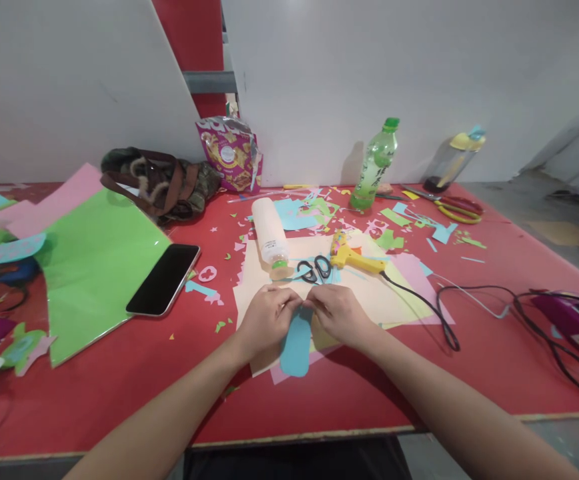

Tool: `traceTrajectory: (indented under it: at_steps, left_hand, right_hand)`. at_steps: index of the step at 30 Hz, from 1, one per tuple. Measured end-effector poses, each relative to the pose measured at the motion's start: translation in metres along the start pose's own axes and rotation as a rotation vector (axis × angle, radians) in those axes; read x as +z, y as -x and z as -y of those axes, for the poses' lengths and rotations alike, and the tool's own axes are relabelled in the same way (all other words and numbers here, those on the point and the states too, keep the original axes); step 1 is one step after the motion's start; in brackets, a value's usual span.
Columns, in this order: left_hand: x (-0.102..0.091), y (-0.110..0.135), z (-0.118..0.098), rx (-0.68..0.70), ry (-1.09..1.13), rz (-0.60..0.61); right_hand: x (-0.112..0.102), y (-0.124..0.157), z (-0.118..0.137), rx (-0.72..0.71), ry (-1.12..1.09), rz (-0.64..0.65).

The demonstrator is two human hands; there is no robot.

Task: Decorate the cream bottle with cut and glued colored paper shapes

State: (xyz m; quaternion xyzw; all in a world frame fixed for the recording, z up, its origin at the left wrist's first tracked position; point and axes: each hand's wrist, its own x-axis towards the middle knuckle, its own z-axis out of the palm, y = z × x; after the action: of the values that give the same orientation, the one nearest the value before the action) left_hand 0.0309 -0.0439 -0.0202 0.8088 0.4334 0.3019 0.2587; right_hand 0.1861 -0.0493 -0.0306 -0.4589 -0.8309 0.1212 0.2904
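Observation:
Both my hands meet at the top end of a blue paper strip [297, 347] with rounded lower corners. My left hand [269, 313] pinches its upper left side, and my right hand [342, 313] pinches the upper right; the fingers hide that end. Beneath lie cream paper sheets [394, 313]. Just beyond my fingers are scissors with black handles [314, 269]. A white glue bottle [269, 230] with a green neck lies on its side behind them. To the right rests a yellow glue gun [357, 259] with its black cord.
Paper scraps [319, 207] litter the red table [169, 387]. A phone [164, 280] lies on a green sheet [84, 267] at left. Behind stand a camouflage bag [169, 180], a snack bag [232, 157] and a green bottle [375, 167]. A purple power strip [574, 323] sits right.

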Motion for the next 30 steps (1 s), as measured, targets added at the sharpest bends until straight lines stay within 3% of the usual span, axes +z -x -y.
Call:
traceTrajectory:
  at_steps: [5,12,17,23,30]
  left_hand:
    - [0.0008,0.0012,0.0008,-0.058,0.075,-0.015]
    - [0.0011,-0.0014,0.0049,-0.26,0.448,-0.004]
    - [0.0009,-0.003,0.0051,-0.319,0.415,-0.05]
    - [0.0015,-0.0016,0.0082,-0.406,0.388,-0.048]
    - [0.0003,-0.0018,0.009,-0.348,0.342,-0.051]
  right_hand:
    - [-0.0024,-0.0017,0.0022,0.026,-0.043,-0.002]
    - [-0.007,-0.005,0.0029,0.275,-0.151,-0.145]
    - [-0.0058,-0.0053,0.0024,0.27,-0.285,-0.17]
    - [-0.0021,-0.0044,-0.0006,0.241,-0.259,-0.165]
    - [-0.0039,-0.007,-0.0026,0.243,-0.228,-0.175]
